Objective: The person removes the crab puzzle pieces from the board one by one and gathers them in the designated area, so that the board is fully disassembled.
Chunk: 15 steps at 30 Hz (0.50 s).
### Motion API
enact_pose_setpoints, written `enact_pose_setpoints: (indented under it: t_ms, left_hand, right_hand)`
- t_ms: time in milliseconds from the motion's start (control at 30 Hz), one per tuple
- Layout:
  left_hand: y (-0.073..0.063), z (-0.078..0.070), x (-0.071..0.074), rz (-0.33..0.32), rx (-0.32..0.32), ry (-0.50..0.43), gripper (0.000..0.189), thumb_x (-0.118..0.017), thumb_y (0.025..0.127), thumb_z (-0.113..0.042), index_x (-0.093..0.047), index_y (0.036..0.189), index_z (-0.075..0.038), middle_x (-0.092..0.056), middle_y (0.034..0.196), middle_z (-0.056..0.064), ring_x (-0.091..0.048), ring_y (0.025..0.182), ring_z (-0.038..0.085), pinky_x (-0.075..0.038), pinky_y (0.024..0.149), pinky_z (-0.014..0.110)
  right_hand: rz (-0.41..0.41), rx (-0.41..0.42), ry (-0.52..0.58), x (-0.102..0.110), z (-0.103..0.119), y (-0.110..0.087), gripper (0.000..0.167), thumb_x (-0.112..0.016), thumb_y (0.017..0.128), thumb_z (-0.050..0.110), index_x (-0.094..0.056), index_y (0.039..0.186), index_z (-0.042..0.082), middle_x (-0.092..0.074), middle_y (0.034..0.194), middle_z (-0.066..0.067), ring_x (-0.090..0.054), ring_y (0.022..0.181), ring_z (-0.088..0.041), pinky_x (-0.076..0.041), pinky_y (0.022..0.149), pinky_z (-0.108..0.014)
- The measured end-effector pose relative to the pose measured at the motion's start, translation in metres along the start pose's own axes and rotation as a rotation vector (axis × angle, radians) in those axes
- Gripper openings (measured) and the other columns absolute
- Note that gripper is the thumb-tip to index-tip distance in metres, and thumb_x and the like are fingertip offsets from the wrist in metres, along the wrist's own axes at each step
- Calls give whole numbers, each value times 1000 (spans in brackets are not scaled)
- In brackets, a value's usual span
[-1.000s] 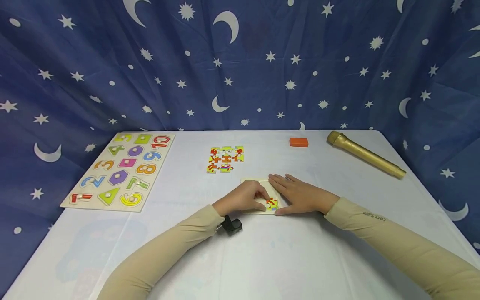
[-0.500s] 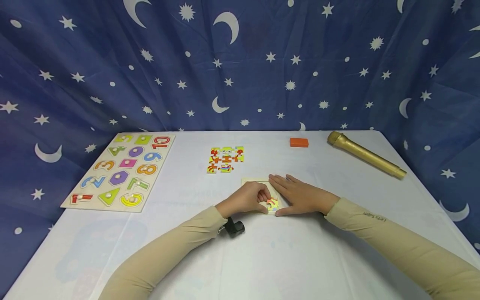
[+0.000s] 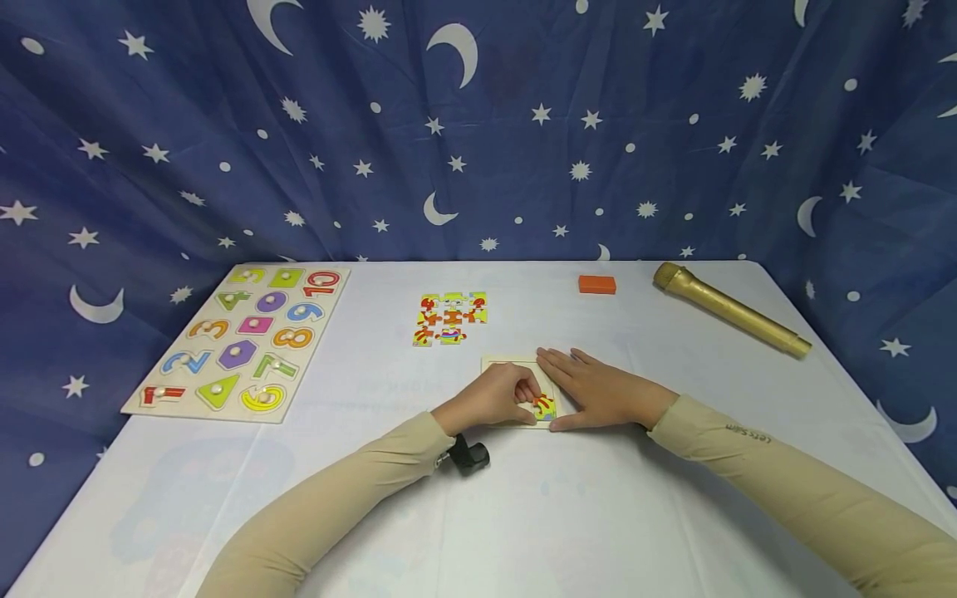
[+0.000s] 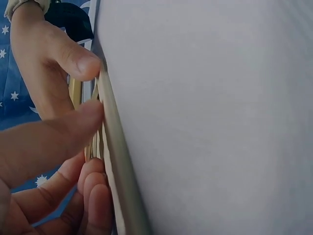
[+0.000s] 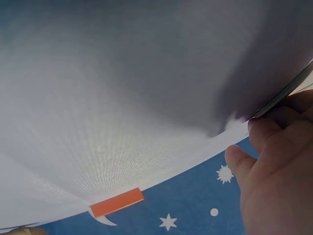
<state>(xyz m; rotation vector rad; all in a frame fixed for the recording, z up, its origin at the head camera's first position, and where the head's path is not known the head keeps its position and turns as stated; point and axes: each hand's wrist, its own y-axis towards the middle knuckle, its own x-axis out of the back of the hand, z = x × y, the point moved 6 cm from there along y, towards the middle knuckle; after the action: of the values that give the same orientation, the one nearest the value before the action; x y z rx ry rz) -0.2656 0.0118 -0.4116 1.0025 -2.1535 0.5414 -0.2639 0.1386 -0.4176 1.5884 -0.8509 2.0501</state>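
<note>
A shallow wooden puzzle tray (image 3: 493, 361) lies on the table between both hands. My left hand (image 3: 495, 394) reaches over it, thumb and fingers pinching a yellow puzzle piece (image 3: 547, 407) with a red pattern at the tray's near right corner. In the left wrist view the tray edge (image 4: 122, 181) runs beside the left thumb (image 4: 58, 137); the piece is mostly hidden there. My right hand (image 3: 596, 390) rests along the tray's right side, fingers spread and fairly straight. Beyond the tray, several similar puzzle pieces (image 3: 452, 317) lie in loose rows.
On the left is a number-and-shape peg board (image 3: 239, 340). An orange block (image 3: 596, 285) sits at the back, with a gold microphone (image 3: 728, 310) to its right. Behind the white-covered table (image 3: 598, 515) hangs a blue star-patterned curtain (image 3: 478, 124).
My left hand has shifted slightly right, and the puzzle piece has moved a little with it toward the tray's near right corner. The right hand stays in place.
</note>
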Motion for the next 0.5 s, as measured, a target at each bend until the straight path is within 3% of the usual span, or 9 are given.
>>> enact_pose_setpoints:
  t_ms: [267,500]
  left_hand:
    - [1,12,7,-6,38,-84,27,-80,72,-8,-66,94,-5,-62,82,1,-52,73,6,-44,67,15]
    - [-2,41,46,-135,96,-155,27,-78,73,-5,-67,98,-3,-66,89,6,-57,77,10,-49,72,18]
  right_hand:
    - [3,3,0,-2,-1,1,99,-51,84,66,-14,150,2,-12,158,-13,-17,145,-27,-16,116,-50]
    - [13,6,0,-1,0,0,99,-51,84,65,-12,150,1,-11,158,-13,-15,146,-27,-15,117,-50]
